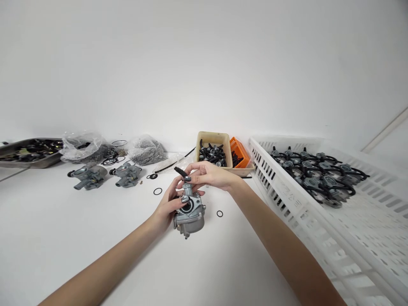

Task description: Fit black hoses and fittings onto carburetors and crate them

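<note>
A grey metal carburetor (191, 220) is held above the white table, tilted, its round bore facing me. My left hand (170, 204) is closed around its left side, thumb by the bore. At its top, my right hand (204, 175) pinches the cap with a black rubber boot (180, 171) sticking up to the left. How far the cap sits on the body is hidden by the fingers. One black O-ring (219, 213) lies right of the carburetor and another O-ring (157, 191) lies to its left.
Two more carburetors (126, 175) stand at left, before bags of small parts (146, 149) and a metal tray (47, 161). Behind my hands are a cream bin (230, 148) of caps and an orange basket (244, 153). A white crate (306, 221) with several carburetors stands at right.
</note>
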Demonstrator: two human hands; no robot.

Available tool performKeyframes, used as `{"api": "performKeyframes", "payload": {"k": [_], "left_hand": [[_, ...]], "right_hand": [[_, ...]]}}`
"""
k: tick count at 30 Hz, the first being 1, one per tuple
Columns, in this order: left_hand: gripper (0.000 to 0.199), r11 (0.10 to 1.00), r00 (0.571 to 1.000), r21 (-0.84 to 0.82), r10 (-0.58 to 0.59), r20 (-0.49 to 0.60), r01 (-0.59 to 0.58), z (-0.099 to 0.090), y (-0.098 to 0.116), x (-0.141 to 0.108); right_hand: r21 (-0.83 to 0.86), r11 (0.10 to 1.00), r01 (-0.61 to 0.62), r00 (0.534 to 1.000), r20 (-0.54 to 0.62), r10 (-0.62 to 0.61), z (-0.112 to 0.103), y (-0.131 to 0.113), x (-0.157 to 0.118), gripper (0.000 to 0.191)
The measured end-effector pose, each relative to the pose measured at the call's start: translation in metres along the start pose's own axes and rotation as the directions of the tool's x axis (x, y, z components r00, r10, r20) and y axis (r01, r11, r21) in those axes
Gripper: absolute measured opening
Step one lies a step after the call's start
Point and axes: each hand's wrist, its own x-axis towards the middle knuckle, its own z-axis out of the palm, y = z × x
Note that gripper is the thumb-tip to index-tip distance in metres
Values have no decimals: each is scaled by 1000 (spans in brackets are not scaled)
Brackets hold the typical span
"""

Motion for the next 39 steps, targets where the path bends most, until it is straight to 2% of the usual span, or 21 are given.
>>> {"api": "performKeyframes", "payload": {"k": [6, 12, 20, 25, 30, 34, 39], "left_hand": [[83, 1000, 1000, 16, -6, -8, 6, 4, 1, -1], [84, 1000, 1000, 12, -26, 6, 26, 2, -1, -3], [82, 999, 998, 23, -32, 53, 31, -1, -2, -2], [93, 998, 999, 26, -50, 14, 50, 3, 0, -1], [104, 997, 997, 23, -72, -11, 72, -1, -2, -3], [100, 998, 998, 26, -64, 8, 64, -3, -4, -4], [81, 999, 1000, 40, -2, 29, 1, -2, -3, -2]], "right_hand": [[99, 995, 30, 992, 123, -42, -8, 5, -1, 46], [106, 994, 38, 983, 175, -56, -13, 11, 1, 50], [69, 995, 74, 984, 154, -84, -14, 15, 4, 41], [39, 997, 59, 991, 119, -64, -14, 15, 5, 49], [15, 998, 60, 992, 108, -61, -11, 12, 4, 52], [6, 998, 63, 991, 115, -63, -10, 11, 4, 52], [28, 999, 37, 989, 142, -41, -9, 14, 5, 60]]}}
